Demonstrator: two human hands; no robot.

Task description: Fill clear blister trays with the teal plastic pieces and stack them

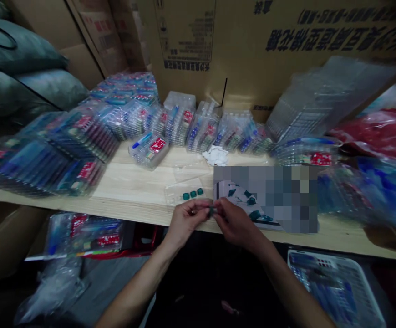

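My left hand (186,217) and my right hand (234,223) meet at the front edge of the wooden table (139,182). Both pinch a small green piece (211,211) between their fingertips. Just beyond them lies a clear plastic blister tray (184,184) with three small green pieces (193,194) in a row. To the right of the hands, several more green pieces (249,200) lie on a white sheet beside a blurred-out patch.
Stacks of packed clear blister packs (82,136) with blue pens and red labels cover the table's left and back. Empty clear trays (321,100) lean at the back right against cardboard boxes (252,45). A crumpled white scrap (215,156) lies mid-table. A white basket (334,287) sits below right.
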